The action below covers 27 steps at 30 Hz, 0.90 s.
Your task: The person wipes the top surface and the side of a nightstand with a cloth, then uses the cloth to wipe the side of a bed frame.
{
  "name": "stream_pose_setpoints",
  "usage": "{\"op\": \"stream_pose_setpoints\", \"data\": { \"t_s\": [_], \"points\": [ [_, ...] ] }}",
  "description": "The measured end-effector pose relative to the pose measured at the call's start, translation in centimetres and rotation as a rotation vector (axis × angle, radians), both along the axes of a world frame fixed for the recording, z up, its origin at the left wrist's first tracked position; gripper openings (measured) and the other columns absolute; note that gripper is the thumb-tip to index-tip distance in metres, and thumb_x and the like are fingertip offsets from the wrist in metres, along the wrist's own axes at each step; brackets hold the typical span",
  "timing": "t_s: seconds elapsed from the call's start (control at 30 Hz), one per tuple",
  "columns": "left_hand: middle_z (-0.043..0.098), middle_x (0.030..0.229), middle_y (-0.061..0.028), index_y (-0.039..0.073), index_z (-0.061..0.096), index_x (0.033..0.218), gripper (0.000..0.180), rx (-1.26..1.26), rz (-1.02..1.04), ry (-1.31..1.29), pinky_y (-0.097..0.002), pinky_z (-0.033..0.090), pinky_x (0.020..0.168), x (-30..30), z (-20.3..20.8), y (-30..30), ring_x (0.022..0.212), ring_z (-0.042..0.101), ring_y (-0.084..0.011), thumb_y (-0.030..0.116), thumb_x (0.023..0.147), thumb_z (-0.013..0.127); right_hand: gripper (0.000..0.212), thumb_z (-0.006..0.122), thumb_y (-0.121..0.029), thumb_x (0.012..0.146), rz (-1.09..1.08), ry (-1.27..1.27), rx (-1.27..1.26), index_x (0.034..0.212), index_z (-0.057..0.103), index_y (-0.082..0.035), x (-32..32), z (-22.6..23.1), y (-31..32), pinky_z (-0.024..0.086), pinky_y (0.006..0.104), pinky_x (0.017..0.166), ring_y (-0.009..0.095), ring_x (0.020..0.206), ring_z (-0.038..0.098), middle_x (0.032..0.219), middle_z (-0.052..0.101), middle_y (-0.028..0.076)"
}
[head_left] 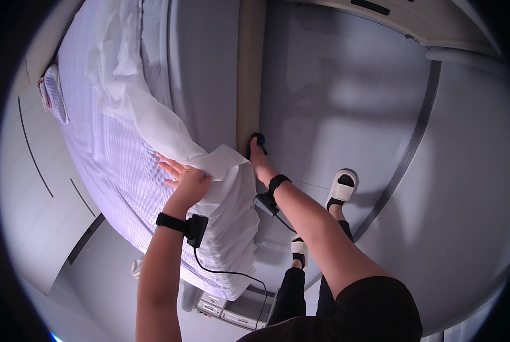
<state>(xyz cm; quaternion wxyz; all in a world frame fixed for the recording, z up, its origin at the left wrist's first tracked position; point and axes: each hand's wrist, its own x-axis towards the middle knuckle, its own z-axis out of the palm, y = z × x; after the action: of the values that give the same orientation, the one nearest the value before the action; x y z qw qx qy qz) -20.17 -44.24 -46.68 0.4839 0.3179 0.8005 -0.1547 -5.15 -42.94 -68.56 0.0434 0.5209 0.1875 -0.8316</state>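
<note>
A pale lilac quilted bedspread (89, 114) with a white ruffled skirt (226, 228) covers the bed. Part of the white skirt (152, 122) lies folded back onto the top. My left hand (186, 178) rests at that fold, thumb and forefinger closed on the white cloth, its other fingers spread over the quilting. Along the bed's exposed tan side rail (249, 74), my right hand (259, 159) reaches down with its fingers around a small dark thing (257, 139) whose kind I cannot make out.
Black straps with small boxes (195, 230) circle both wrists, and a cable (232, 272) trails from the left one. Two light slippers (343, 185) are on my feet on the grey floor. A drawer unit (226, 310) stands beyond the bed's near end. A folded lilac cloth (54, 94) lies at the far left.
</note>
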Motion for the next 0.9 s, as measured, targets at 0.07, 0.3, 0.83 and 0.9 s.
{"op": "stream_pose_setpoints", "data": {
  "t_s": [0.07, 0.3, 0.83, 0.9],
  "points": [
    [-0.027, 0.143, -0.0354, 0.018, 0.051, 0.131, 0.048, 0.041, 0.082, -0.072, -0.0804, 0.007, 0.092, -0.1, -0.2, -0.2, 0.123, -0.031, -0.0624, 0.024, 0.084, 0.061, 0.081, 0.023, -0.060, 0.096, -0.082, -0.012, 0.113, 0.143, 0.026, 0.006, -1.0, -0.5, 3.9, 0.021, 0.0323, 0.112, 0.026, 0.138, 0.026, 0.149, 0.029, 0.018],
    [-0.031, 0.141, -0.0350, 0.018, 0.051, 0.131, 0.046, -0.148, 0.008, 0.219, -0.0797, 0.002, 0.094, 3.0, 1.7, 3.3, 0.121, -0.038, -0.0591, 0.025, 0.087, 0.060, 0.066, 0.042, -0.049, 0.096, -0.279, 0.152, 0.529, 0.137, 0.040, 0.003, -6.1, -2.7, 25.6, 0.029, 0.0330, 0.105, 0.022, 0.124, 0.043, 0.135, 0.048, 0.016],
    [-0.030, 0.142, -0.0350, 0.018, 0.035, 0.141, 0.062, -0.169, -0.005, 0.213, -0.0789, 0.002, 0.094, 3.0, 1.5, 3.9, 0.123, -0.035, -0.0602, 0.025, 0.085, 0.062, 0.040, 0.025, -0.020, 0.102, 0.723, -0.053, 0.648, 0.135, 0.040, -0.001, -0.4, -10.6, -3.9, 0.037, 0.0411, 0.101, 0.038, 0.121, 0.043, 0.130, 0.046, 0.023],
    [-0.032, 0.143, -0.0324, 0.021, 0.033, 0.142, 0.063, -0.097, 0.003, 0.134, -0.0783, 0.001, 0.095, 5.1, -1.7, 5.4, 0.123, -0.036, -0.0589, 0.026, 0.086, 0.061, 0.044, 0.035, -0.003, 0.091, 0.108, -0.226, 0.492, 0.134, 0.040, 0.003, 3.2, -14.2, -0.1, 0.040, 0.0444, 0.097, 0.043, 0.114, 0.046, 0.121, 0.049, 0.031]
  ]
}}
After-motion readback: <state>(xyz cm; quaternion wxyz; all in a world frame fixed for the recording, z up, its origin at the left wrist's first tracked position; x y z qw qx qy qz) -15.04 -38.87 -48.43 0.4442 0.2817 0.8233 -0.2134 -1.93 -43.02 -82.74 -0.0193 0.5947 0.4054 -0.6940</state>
